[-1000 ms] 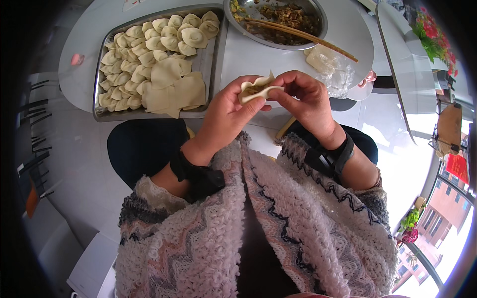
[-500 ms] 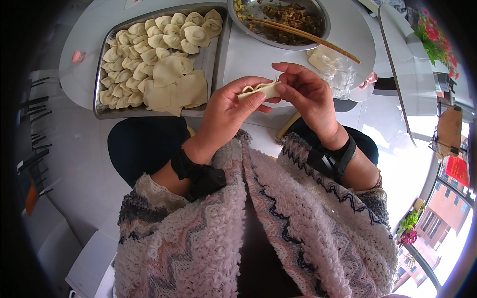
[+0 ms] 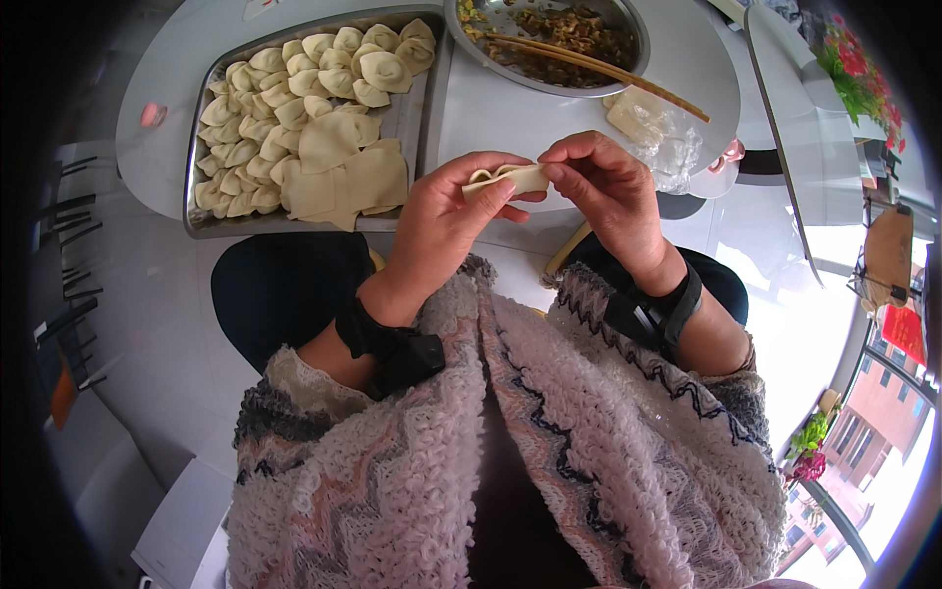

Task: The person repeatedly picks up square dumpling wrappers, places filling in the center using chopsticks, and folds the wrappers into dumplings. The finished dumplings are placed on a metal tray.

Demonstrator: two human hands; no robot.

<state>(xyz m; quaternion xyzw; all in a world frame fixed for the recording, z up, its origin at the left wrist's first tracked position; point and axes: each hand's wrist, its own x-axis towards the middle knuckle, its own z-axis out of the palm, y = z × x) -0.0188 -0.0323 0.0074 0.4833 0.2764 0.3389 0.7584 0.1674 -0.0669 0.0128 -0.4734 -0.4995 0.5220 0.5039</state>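
Dumpling [image 3: 505, 178]: a folded pale wrapper, held at centre frame, slightly above the middle, over the near edge of the white table [image 3: 510, 108]. Left hand [image 3: 442, 221]: fingers curled under and around the dumpling's left end, thumb pressed on top. Right hand [image 3: 608, 191]: fingertips pinching the right end of the dumpling's seam. Both wrists wore black bands.

Metal tray [image 3: 196, 221]: upper left of frame, filled with rows of finished dumplings [image 3: 285, 98] and a stack of flat square wrappers [image 3: 348, 177] at its near side. Metal bowl [image 3: 471, 44]: top centre, holding dark filling, with chopsticks [image 3: 599, 71] laid across it. Plastic bag [image 3: 662, 147]: just right of the hands, on the table.
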